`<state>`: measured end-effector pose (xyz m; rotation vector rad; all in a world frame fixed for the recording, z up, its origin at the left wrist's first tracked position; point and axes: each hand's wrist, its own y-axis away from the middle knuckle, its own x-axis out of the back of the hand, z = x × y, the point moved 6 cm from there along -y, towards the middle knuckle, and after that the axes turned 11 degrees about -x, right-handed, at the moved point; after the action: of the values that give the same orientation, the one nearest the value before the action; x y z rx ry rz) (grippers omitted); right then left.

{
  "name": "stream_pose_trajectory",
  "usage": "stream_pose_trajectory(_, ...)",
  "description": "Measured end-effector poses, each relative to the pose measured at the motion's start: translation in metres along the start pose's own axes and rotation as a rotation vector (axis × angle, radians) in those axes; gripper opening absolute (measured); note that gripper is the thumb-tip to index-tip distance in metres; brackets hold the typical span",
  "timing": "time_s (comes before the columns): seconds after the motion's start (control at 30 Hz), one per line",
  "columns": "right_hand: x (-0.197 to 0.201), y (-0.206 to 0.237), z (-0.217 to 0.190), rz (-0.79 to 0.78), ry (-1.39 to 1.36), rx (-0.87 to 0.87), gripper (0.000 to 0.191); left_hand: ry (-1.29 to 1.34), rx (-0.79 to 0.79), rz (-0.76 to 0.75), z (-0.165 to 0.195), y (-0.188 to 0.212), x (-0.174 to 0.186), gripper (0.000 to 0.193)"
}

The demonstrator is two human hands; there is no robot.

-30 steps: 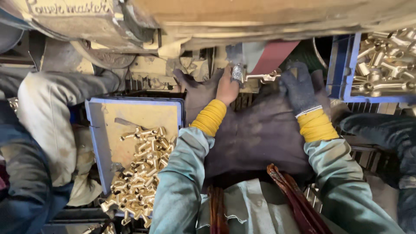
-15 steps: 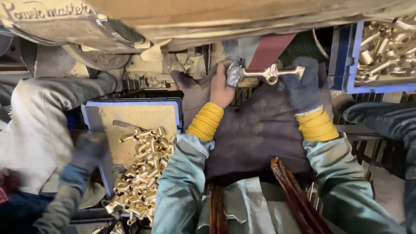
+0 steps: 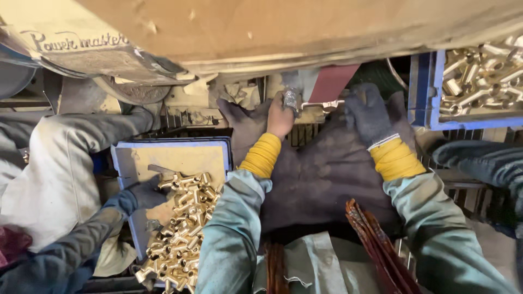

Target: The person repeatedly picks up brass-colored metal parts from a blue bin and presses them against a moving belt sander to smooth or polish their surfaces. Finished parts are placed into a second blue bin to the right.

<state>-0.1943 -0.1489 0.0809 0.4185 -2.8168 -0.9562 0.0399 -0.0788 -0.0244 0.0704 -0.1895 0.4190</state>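
Clamped between both hands: a long brass tap-like fitting (image 3: pixel 318 104), bare left hand (image 3: pixel 280 115) closed on its rounded end, dark-gloved right hand (image 3: pixel 369 113) pinching the other. Since half a second ago, dropped from held clear to pressed against the reddish sanding belt (image 3: pixel 332 81) just above the grip; judged as grinding under way. Down-left of the grip, a co-worker's gloved hand (image 3: pixel 143 194) now in the blue tray of brass fittings (image 3: pixel 180 228). Contact point blurred; machine top cut off by a tan housing (image 3: pixel 305 27).
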Motion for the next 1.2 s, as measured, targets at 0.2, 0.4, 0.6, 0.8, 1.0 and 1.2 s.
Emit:
stream_pose_trajectory(0.2,0.002,0.056,-0.03,0.032,0.076,0.375,0.028,-0.179,-0.356,-0.098,0.06,0.02,0.017,0.049)
stream_pose_trajectory(0.4,-0.008,0.123,-0.043,-0.079,0.237,0.636,0.034,-0.1,-0.248,-0.249,0.084,0.07,0.045,0.046)
stream_pose_trajectory(0.6,-0.039,0.079,-0.007,-0.331,-0.099,0.006,0.039,0.059,-0.039,-0.147,0.032,0.038,0.076,0.032)
stream_pose_trajectory(0.8,-0.06,0.031,-0.009,-0.238,0.041,-0.022,0.042,-0.207,0.401,-0.169,-0.014,-0.009,0.077,0.033)
stream_pose_trajectory(1.0,-0.054,0.037,-0.019,0.157,0.341,0.452,0.057,0.029,-0.157,-0.125,0.048,0.007,0.085,0.036)
stream_pose_trajectory(1.2,-0.059,0.013,0.016,-0.145,-0.159,-0.01,0.072,-0.007,-0.198,-0.155,0.068,0.018,0.089,0.043)
